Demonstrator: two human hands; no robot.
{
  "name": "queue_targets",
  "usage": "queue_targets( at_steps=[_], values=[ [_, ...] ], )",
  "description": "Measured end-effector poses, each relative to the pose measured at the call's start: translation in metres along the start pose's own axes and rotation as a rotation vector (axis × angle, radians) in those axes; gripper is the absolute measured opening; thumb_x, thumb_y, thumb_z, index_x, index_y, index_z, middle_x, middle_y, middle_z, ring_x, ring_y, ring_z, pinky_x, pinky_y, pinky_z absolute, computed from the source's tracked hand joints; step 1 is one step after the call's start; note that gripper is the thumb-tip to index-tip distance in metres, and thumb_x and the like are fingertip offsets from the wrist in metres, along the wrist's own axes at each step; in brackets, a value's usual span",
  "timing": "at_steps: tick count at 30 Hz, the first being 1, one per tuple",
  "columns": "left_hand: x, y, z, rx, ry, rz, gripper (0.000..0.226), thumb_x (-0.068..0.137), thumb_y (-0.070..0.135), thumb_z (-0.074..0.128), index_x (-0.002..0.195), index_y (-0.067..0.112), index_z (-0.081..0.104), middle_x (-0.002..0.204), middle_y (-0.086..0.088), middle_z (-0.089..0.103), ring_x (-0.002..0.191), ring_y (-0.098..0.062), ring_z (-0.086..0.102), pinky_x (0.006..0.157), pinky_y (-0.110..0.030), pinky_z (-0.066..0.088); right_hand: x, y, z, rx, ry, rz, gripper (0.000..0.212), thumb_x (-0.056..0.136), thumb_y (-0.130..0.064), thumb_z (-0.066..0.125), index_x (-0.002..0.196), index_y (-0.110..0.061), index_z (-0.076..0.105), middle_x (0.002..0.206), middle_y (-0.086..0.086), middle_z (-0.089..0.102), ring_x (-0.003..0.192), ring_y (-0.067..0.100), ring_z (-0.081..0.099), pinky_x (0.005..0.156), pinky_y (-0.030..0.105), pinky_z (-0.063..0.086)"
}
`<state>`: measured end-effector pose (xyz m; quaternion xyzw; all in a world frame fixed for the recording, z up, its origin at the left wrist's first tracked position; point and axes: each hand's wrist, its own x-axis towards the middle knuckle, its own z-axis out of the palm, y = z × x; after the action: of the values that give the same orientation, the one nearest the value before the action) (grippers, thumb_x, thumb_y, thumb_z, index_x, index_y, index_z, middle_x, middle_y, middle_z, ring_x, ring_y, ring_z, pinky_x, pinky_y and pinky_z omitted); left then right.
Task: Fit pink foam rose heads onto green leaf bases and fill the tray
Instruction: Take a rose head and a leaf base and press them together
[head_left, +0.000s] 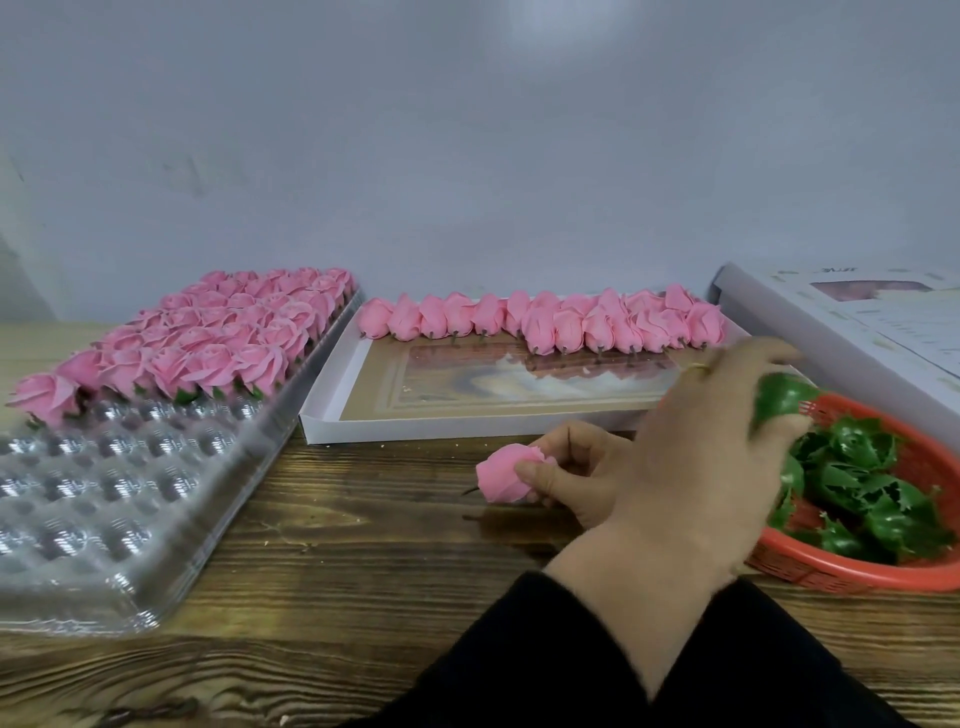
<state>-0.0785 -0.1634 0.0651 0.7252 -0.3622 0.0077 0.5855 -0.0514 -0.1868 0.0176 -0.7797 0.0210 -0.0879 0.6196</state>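
The left hand (566, 475) pinched a rose (506, 475) just above the bench (363, 545). Crossing over it, the right hand (711, 431) gripped a leaf (779, 397) over the basket (857, 577).

A wooden tabletop (332, 530) carries everything. On it lie a clear tray (104, 499), a white box (322, 421) and a red basket (852, 574).
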Motion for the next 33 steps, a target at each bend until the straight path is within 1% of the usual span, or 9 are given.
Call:
queue_targets(
  at_steps=[2,4,7,12,19,23,26,29,33],
  values=[
    [-0.007,0.002,-0.022,-0.18,0.102,-0.086,0.027,0.088,0.012,0.06,0.113,0.022,0.058,0.112,0.002,0.062,0.097,-0.018,0.062,0.088,-0.03,0.05,0.0,0.0,0.002,0.048,-0.007,0.02,0.026,0.081,0.005,0.063,0.069,-0.015,0.054,0.066,-0.001,0.053,0.06,0.007,0.047,0.065,0.015,0.037],
    [-0.018,-0.008,-0.057,-0.297,0.277,-0.129,0.022,0.087,0.002,0.058,0.104,0.015,0.063,0.101,-0.003,0.066,0.084,-0.018,0.067,0.074,-0.027,0.056,-0.004,0.002,0.003,0.188,0.018,-0.001,0.015,0.08,0.008,0.063,0.075,-0.005,0.058,0.065,0.004,0.056,0.056,0.007,0.05,0.058,0.013,0.041],
    [-0.038,-0.033,-0.105,-0.509,0.451,-0.235,0.023,0.085,-0.001,0.056,0.096,0.015,0.066,0.083,-0.003,0.07,0.072,-0.014,0.067,0.058,-0.022,0.055,-0.009,0.004,0.002,0.271,0.069,-0.012,0.011,0.078,0.005,0.066,0.076,-0.002,0.059,0.064,0.014,0.055,0.052,0.012,0.052,0.053,0.015,0.045],
    [-0.06,-0.066,-0.138,-0.731,0.601,-0.433,0.025,0.089,-0.007,0.045,0.096,0.008,0.062,0.082,-0.012,0.068,0.071,-0.017,0.067,0.061,-0.02,0.056,-0.009,0.001,0.01,0.292,0.156,-0.045,0.018,0.078,0.005,0.067,0.07,-0.009,0.058,0.056,0.004,0.059,0.047,0.005,0.056,0.053,0.015,0.047],
    [-0.054,-0.075,-0.132,-0.934,0.487,-0.526,0.025,0.092,-0.004,0.035,0.097,-0.003,0.06,0.083,-0.016,0.072,0.076,-0.021,0.071,0.066,-0.027,0.059,-0.025,-0.01,0.022,0.453,0.301,-0.177,0.024,0.077,0.003,0.066,0.065,-0.018,0.064,0.056,-0.005,0.06,0.056,0.008,0.057,0.057,0.014,0.048],
    [-0.054,-0.073,-0.125,-1.005,0.403,-0.541,0.029,0.093,-0.004,0.033,0.107,-0.007,0.059,0.101,-0.023,0.067,0.088,-0.025,0.065,0.069,-0.03,0.059,-0.03,-0.017,0.031,0.364,0.311,-0.226,0.026,0.076,0.003,0.068,0.064,-0.019,0.062,0.065,0.012,0.05,0.065,0.021,0.045,0.059,0.022,0.042],
    [-0.055,-0.071,-0.123,-1.019,0.369,-0.55,0.032,0.094,-0.003,0.031,0.115,-0.008,0.055,0.11,-0.026,0.064,0.095,-0.028,0.063,0.076,-0.032,0.058,-0.03,-0.019,0.031,0.281,0.309,-0.259,0.027,0.076,0.003,0.069,0.064,-0.02,0.06,0.061,0.01,0.049,0.062,0.019,0.043,0.06,0.027,0.039],
    [-0.055,-0.07,-0.121,-1.032,0.323,-0.538,0.034,0.095,-0.002,0.03,0.117,-0.009,0.053,0.11,-0.024,0.065,0.103,-0.029,0.065,0.084,-0.033,0.056,-0.03,-0.02,0.035,0.164,0.27,-0.263,0.029,0.075,0.0,0.072,0.061,-0.022,0.06,0.056,-0.003,0.053,0.056,0.009,0.046,0.056,0.02,0.042],
    [-0.056,-0.07,-0.121,-1.024,0.323,-0.542,0.032,0.093,-0.003,0.032,0.114,-0.008,0.056,0.107,-0.024,0.066,0.101,-0.029,0.066,0.082,-0.033,0.056,-0.028,-0.016,0.034,0.042,0.276,-0.293,0.026,0.075,-0.003,0.073,0.065,-0.022,0.058,0.066,0.003,0.061,0.064,0.013,0.053,0.063,0.027,0.045]
  ],
)
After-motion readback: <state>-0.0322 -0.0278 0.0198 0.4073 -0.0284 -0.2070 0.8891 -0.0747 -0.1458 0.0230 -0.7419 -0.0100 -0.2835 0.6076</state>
